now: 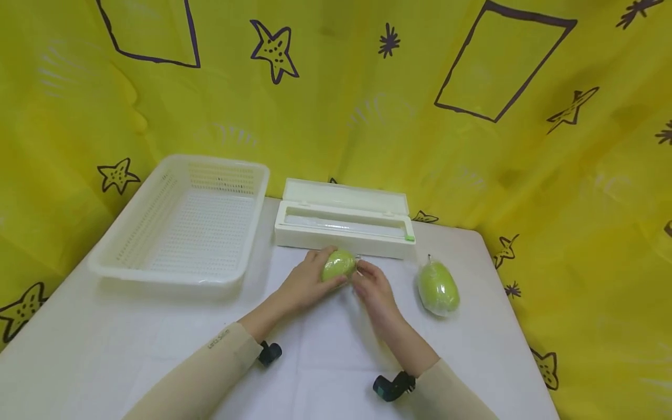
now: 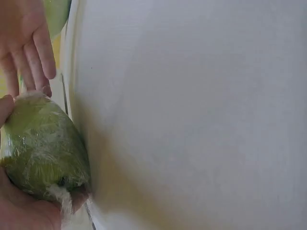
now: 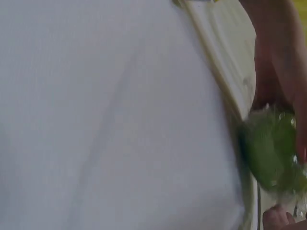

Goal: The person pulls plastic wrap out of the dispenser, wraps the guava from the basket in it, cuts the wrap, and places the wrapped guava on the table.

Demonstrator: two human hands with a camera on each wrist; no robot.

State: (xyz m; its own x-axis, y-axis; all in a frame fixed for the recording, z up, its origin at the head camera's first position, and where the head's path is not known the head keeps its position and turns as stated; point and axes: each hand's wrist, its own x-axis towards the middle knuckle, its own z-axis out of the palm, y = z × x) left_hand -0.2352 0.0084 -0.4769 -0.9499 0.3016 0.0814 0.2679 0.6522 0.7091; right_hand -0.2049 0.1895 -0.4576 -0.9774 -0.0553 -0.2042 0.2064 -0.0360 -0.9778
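My left hand (image 1: 308, 279) grips a green fruit (image 1: 338, 264) wrapped in clear cling film, fingers over its far side and thumb along the near side. In the left wrist view the wrapped fruit (image 2: 43, 143) shows creased film and a loose twisted tail of it at the lower end. At the fruit's right end is my right hand (image 1: 374, 289); the left wrist view shows its fingers (image 2: 33, 60) fairly straight, tips right at the film. The right wrist view has the fruit (image 3: 271, 148) blurred, with right fingertips (image 3: 276, 218) below it.
A second film-wrapped green fruit (image 1: 438, 289) lies to the right, a twist of film at its top. Behind the hands stands a white cling film dispenser (image 1: 343, 240), lid raised, roll inside. A white plastic basket (image 1: 168, 275) sits at the left. A yellow curtain (image 1: 336, 93) hangs behind the table.
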